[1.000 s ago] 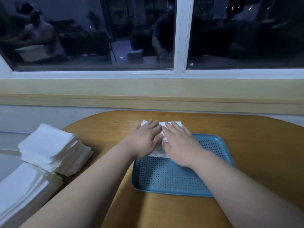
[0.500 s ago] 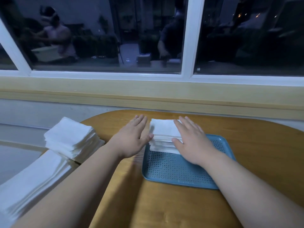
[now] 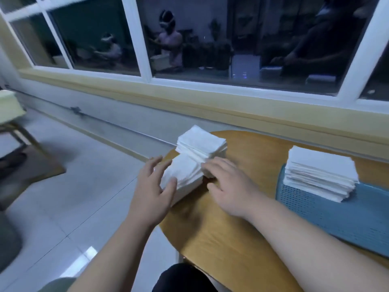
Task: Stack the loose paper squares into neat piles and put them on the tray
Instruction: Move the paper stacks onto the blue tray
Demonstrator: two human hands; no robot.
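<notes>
The left hand (image 3: 153, 187) is released: fingers spread and nearly straight, thumb against the near face of the loose pile (image 3: 183, 175), fingertips over its left edge. The right hand (image 3: 230, 186) is also released, palm down, its slightly bent fingers touching the right side of the same pile. Neither hand closes round the paper. The loose pile sits between the two hands, well to the left of the tray (image 3: 349, 218), at the left rim of the surface (image 3: 231, 239). Its sheets are fanned and uneven. A second pile (image 3: 202, 145) stands directly behind it and touches it, also well left of the tray, with sheets slightly offset. On the tray, at its far left corner, stands a stack (image 3: 322, 173) of paper squares with edges roughly aligned. The tray is blue and perforated and lies on the surface; the right forearm crosses its near edge. Beyond the tray runs a window (image 3: 231, 49) with a white frame. Left of the tray, past the surface rim, lies a tiled floor (image 3: 73, 186).
</notes>
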